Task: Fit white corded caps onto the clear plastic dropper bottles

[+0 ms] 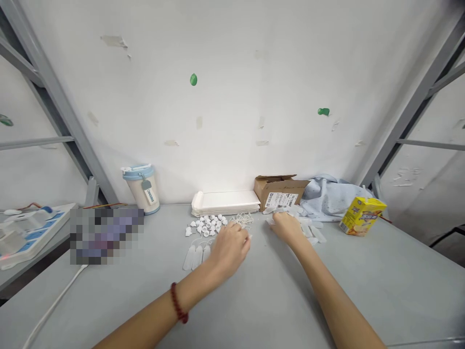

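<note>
My left hand (229, 248), with a red bead bracelet on its wrist, hovers over the middle of the table. Its fingers are curled closed, and a small whitish bit shows at the fingertips, too small to name. Beside it lie several flat translucent tags with thin loops (198, 257). Just beyond are a heap of small white caps (207, 225) and a tangle of white string loops (244, 220). My right hand (286, 227) reaches into a pile of translucent plastic strips (314, 231). Its fingers are bent down and closed among them; what they grip is hidden.
Behind the hands are a stack of white envelopes (228, 201) and an open cardboard box (279, 191). Light blue cloth (323, 196) and a yellow carton (361, 216) stand right. At left are a lidded cup (142, 189), a blurred-out object (107, 236), a cable and a power strip (32, 235).
</note>
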`<state>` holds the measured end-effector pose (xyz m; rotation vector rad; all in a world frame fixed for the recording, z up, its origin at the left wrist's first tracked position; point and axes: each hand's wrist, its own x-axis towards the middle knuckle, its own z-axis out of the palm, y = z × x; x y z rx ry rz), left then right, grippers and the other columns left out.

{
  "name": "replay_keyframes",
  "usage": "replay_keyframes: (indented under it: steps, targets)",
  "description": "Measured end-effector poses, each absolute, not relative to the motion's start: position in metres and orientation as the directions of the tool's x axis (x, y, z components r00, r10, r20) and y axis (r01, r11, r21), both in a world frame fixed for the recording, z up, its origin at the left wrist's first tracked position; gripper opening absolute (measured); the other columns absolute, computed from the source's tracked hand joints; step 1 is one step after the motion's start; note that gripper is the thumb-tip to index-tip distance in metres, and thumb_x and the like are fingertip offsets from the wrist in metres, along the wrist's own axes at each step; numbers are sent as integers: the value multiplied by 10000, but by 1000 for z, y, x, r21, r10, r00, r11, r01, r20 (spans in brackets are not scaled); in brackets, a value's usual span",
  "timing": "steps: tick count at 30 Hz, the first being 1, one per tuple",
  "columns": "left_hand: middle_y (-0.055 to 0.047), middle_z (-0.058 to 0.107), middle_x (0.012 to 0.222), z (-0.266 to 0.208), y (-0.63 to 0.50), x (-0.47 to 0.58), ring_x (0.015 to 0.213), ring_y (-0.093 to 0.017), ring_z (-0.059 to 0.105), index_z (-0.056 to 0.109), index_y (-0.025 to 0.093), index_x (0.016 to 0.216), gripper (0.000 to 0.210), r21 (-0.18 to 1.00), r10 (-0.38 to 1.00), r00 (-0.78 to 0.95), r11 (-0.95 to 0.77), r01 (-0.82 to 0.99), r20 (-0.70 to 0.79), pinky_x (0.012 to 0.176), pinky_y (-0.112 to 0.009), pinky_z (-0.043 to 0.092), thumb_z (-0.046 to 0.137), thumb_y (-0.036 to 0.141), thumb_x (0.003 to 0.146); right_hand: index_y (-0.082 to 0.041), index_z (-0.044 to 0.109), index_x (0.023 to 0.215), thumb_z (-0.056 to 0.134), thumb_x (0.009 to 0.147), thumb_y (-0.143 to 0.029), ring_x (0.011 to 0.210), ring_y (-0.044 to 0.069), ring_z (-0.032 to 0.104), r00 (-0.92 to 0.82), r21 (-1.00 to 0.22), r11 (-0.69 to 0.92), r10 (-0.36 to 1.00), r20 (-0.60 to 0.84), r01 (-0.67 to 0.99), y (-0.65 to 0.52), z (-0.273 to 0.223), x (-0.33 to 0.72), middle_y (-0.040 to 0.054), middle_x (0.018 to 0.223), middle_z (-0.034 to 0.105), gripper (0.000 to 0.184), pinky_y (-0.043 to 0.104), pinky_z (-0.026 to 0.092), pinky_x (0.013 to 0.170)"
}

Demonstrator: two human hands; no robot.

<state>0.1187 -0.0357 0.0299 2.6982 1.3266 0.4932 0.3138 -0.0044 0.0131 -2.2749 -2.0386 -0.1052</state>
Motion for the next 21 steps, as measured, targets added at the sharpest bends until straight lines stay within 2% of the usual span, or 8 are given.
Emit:
replay_keyframes:
  steps: [1,4,8,10,11,14,17,21]
  targets:
    - [-78,633,822,30,-38,105,862,-234,533,644,166,789,262,241,788,557,-612,753,262,751,-347,417,401,222,870,-107,646,825,527,758,-110,893,280,602,104,-30,-101,989,108,994,-5,14,312,177,897,649,137,305,404,672]
    - [-35,626,771,27,-38,65,798,-203,527,653,207,761,204,410,799,472,-598,689,373,720,-319,428,476,264,845,-103,644,831,518,766,-117,878,279,601,75,-101,-61,987,140,993,-9,21,307,169,893,649,142,308,408,668]
    - [-17,636,765,18,-30,30,824,-201,543,658,225,731,149,564,823,256,-542,623,507,707,-312,454,547,288,808,-159,608,965,502,830,-250,873,196,589,-35,-239,88,975,218,967,-18,31,287,79,947,646,194,258,423,703]
    - [-18,653,806,16,-28,25,856,-202,552,665,227,746,104,581,802,231,-567,585,551,732,-319,464,581,270,789,-191,584,1013,482,854,-318,848,162,583,-121,-332,209,956,267,920,-24,30,270,42,943,640,228,237,433,699]
    - [-19,660,824,16,-28,25,868,-201,556,668,226,757,89,580,787,233,-587,565,571,744,-320,468,588,253,786,-189,584,1004,490,851,-327,833,164,580,-171,-423,298,934,312,856,-28,28,260,43,924,637,227,241,438,681]
    - [-25,670,854,15,-31,30,880,-193,567,668,214,780,81,568,746,254,-643,514,615,766,-323,477,591,191,783,-189,585,978,520,833,-286,821,167,564,-289,-573,489,866,408,658,-39,19,234,47,896,620,186,257,439,670]
    - [-30,671,859,12,-34,35,874,-190,570,659,200,795,101,555,725,260,-666,498,638,766,-333,484,579,139,783,-192,570,991,515,836,-244,773,154,551,-347,-614,542,840,418,574,-48,10,218,38,855,598,173,252,433,645]
    - [-31,667,874,8,-38,37,870,-184,565,642,192,849,153,508,692,306,-701,500,653,752,-333,488,542,89,797,-183,545,989,509,838,-221,718,147,528,-352,-612,558,830,434,561,-48,0,212,39,825,567,159,251,430,609]
